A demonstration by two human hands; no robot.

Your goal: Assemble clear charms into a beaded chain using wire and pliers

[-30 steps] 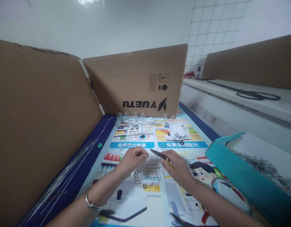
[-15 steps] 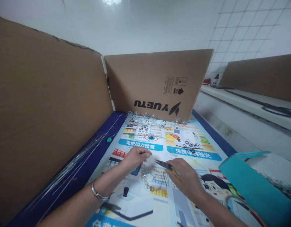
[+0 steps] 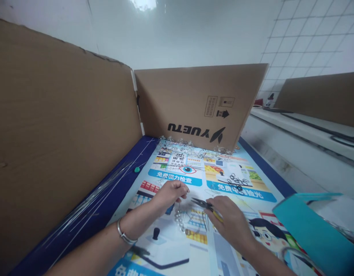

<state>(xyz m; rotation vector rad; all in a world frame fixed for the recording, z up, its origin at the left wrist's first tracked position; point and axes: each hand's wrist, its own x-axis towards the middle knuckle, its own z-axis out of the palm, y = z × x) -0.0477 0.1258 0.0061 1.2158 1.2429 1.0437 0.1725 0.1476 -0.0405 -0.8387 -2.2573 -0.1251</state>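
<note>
My left hand (image 3: 171,196) is closed in a pinch, with thumb and index finger together. A strand of clear, pearly beads (image 3: 180,222) hangs from under its fingers, and its lower end curves over the printed mat. Whatever small piece sits right at the fingertips is too fine to make out. In my right hand (image 3: 230,216) are needle-nose pliers (image 3: 200,202) with dark jaws and yellow handles. Their jaws are slightly parted and point at my left fingertips, a short gap away. Thin wire pieces (image 3: 205,220) show just below the pliers.
Cardboard panels (image 3: 194,99) stand at the back and left. Loose wire lengths (image 3: 108,188) lie on the left, near a small green object (image 3: 137,169). Tangled clear pieces (image 3: 177,143) line the back; black rings (image 3: 236,184) lie right of centre. A turquoise box (image 3: 317,226) stands at right.
The camera has turned slightly, so the whole scene sits a little further right. Both hands keep nearly the same pose, and the pliers' jaws look a bit wider apart.
</note>
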